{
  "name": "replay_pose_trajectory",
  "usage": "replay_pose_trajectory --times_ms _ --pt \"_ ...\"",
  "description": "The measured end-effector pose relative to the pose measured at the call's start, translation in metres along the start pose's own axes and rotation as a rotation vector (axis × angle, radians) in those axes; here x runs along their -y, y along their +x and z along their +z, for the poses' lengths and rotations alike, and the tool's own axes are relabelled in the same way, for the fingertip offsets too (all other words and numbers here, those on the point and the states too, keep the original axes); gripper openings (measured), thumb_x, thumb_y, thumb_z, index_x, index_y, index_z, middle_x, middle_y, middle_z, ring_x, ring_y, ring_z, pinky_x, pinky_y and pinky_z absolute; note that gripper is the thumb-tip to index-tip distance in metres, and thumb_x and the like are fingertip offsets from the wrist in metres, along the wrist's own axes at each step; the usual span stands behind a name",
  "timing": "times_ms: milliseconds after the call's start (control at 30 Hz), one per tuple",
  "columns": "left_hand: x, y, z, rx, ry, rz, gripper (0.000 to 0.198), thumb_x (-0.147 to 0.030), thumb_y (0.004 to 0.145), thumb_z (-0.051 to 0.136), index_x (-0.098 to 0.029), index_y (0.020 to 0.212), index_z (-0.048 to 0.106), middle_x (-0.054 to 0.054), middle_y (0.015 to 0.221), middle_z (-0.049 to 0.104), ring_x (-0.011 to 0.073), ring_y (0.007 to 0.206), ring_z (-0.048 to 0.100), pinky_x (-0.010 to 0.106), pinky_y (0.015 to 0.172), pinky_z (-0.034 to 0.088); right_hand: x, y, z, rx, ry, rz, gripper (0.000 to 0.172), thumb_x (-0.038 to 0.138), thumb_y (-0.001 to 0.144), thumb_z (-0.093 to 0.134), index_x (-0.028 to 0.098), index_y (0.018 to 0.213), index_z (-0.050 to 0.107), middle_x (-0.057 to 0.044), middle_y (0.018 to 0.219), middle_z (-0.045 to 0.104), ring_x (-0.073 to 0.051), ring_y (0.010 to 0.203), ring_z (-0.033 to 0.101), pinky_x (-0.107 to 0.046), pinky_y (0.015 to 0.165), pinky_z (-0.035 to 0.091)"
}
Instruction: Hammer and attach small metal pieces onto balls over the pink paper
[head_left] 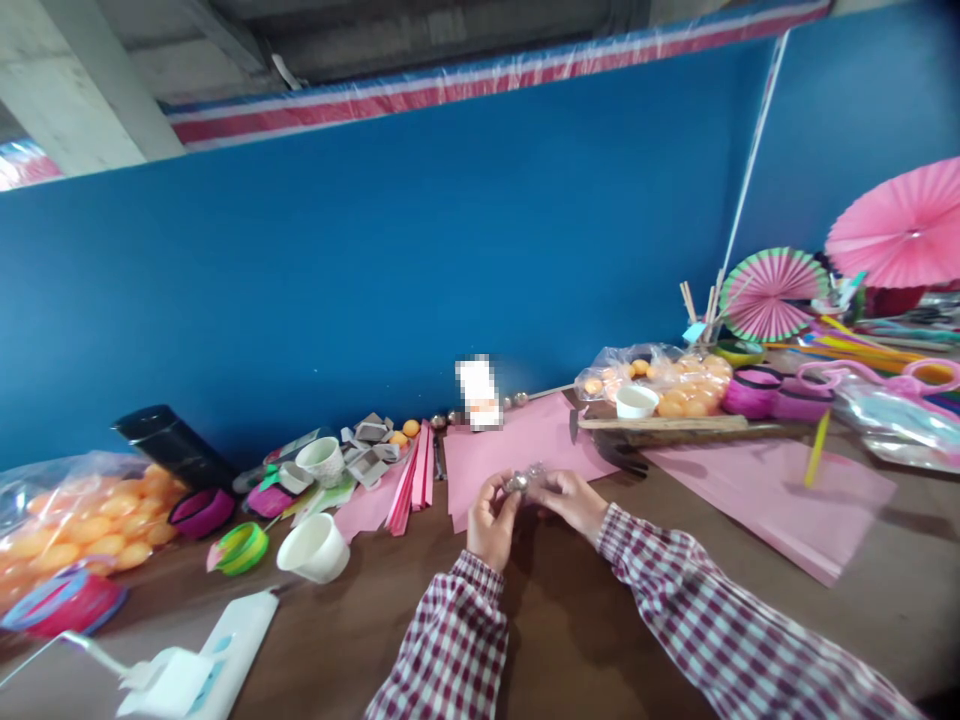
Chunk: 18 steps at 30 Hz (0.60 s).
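Both hands meet over the near edge of a pink paper sheet (pixel 480 460) in the middle of the brown table. My left hand (pixel 493 520) has its fingers closed on a small shiny silver ball (pixel 519 482). Just to the right, my right hand (pixel 574 500) pinches a crumpled, clear, glittery piece (pixel 535 474) that touches the ball. Its exact shape is too blurred to tell. Behind the sheet, several metallic balls (pixel 520 399) stand in a row along the blue wall, beside a blurred-out white object (pixel 479 392).
At left are a bag of orange balls (pixel 90 520), a black bottle (pixel 176 450), white cups (pixel 313 548) and a power strip (pixel 232 640). At right lie a hammer (pixel 660 424), another pink sheet (pixel 780 490), a yellow pen (pixel 817 450), scissors (pixel 885 376) and paper fans (pixel 776 295).
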<state>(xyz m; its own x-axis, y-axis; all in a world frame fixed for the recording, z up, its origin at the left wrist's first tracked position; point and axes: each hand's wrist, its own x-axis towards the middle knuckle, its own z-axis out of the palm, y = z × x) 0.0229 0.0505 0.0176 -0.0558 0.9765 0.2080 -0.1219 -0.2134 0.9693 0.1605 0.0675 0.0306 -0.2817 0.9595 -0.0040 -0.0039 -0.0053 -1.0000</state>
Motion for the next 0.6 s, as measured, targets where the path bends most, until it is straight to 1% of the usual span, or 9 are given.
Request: replay_pose_trajectory --times_ms 100,200,267,400,600 --pt "-0.002 0.0 0.001 -0.009 -0.003 -0.005 0.032 -0.023 0.065 0.061 -0.015 0.095 0.056 0.008 0.096 0.061 0.0187 0.089 0.057 0.033 0.082 0.044 -0.003 0.0 0.0 -0.009 0.032 0.004 0.034 0.046 0.058 0.062 0.013 0.065 0.059 -0.001 0.063 0.059 -0.012 0.057 0.054 -0.024 0.051 0.046" --pt "-0.002 0.0 0.001 -0.014 -0.01 -0.008 0.032 -0.024 0.064 0.062 -0.015 0.095 0.056 0.008 0.096 0.062 0.0187 0.088 0.058 0.033 0.082 0.044 -0.002 0.0 0.002 -0.052 0.059 0.025 0.032 0.043 0.055 0.065 0.014 0.065 0.056 -0.001 0.064 0.059 -0.013 0.061 0.056 -0.024 0.051 0.047" --pt "0.0 0.0 0.002 -0.022 -0.02 -0.01 0.032 -0.024 0.064 0.062 -0.016 0.095 0.056 0.008 0.096 0.061 0.0186 0.088 0.058 0.033 0.082 0.044 -0.001 0.0 0.002 -0.069 0.081 0.03 0.033 0.041 0.053 0.067 0.015 0.069 0.055 -0.001 0.067 0.059 -0.014 0.064 0.056 -0.024 0.051 0.047" --pt "0.005 0.0 0.001 -0.026 -0.036 -0.022 0.033 -0.024 0.065 0.061 -0.016 0.096 0.055 0.008 0.097 0.061 0.0184 0.089 0.057 0.033 0.081 0.044 0.0 -0.001 0.002 -0.043 0.119 -0.008 0.04 0.04 0.055 0.066 0.016 0.084 0.054 -0.002 0.079 0.059 -0.014 0.068 0.057 -0.023 0.051 0.048" --pt "0.008 0.0 0.001 -0.021 -0.043 -0.035 0.033 -0.026 0.065 0.061 -0.016 0.096 0.056 0.007 0.098 0.061 0.0186 0.089 0.057 0.034 0.082 0.044 -0.002 -0.001 0.0 -0.016 0.133 -0.003 0.041 0.04 0.056 0.066 0.017 0.087 0.055 -0.003 0.085 0.06 -0.015 0.073 0.058 -0.025 0.057 0.049"
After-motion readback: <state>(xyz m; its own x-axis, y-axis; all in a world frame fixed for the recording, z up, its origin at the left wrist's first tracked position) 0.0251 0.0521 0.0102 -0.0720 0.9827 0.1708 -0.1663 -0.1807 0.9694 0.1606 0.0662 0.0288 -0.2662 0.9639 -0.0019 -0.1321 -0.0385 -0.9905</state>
